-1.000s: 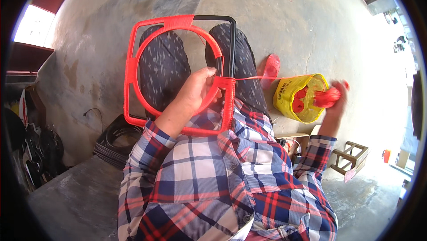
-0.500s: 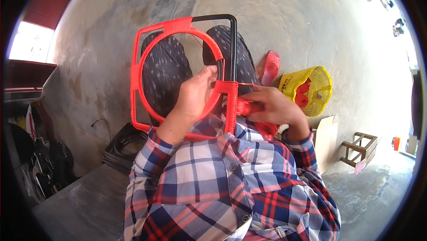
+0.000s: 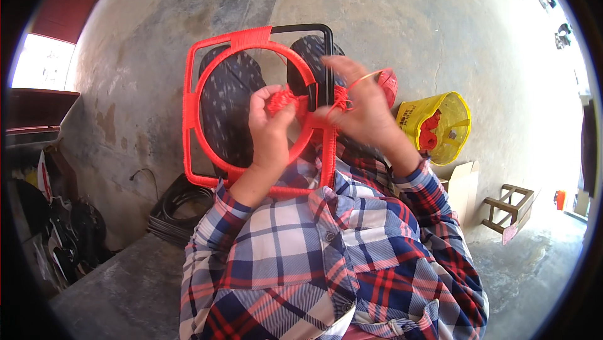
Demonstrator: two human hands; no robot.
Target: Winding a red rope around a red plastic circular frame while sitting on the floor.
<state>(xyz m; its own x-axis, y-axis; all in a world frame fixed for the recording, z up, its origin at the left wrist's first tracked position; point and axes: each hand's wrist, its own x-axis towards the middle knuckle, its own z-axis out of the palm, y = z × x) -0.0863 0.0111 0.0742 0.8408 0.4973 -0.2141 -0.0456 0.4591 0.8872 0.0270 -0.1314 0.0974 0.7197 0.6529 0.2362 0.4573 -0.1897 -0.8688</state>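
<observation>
A square metal frame [image 3: 188,101] wrapped in red cord, with a red ring inside it, rests on my lap; its top right corner [image 3: 314,27] is bare black. My left hand [image 3: 270,123] grips a bundle of red cord [image 3: 284,98] against the ring's right side. My right hand [image 3: 358,104] is beside it at the frame's right bar, fingers spread, with a strand of red cord [image 3: 364,78] looped over them. My plaid shirt sleeves reach both wrists.
A yellow bag [image 3: 449,120] holding red cord stands on the concrete floor at right, by a cardboard box [image 3: 461,183] and a small wooden stool [image 3: 512,205]. Coiled black hose [image 3: 179,208] lies at left. Dark clutter [image 3: 63,239] fills the far left.
My right hand came back from the yellow bag to the frame and now lifts a cord loop over its right bar. My left hand shifted up the ring, holding the cord bundle.
</observation>
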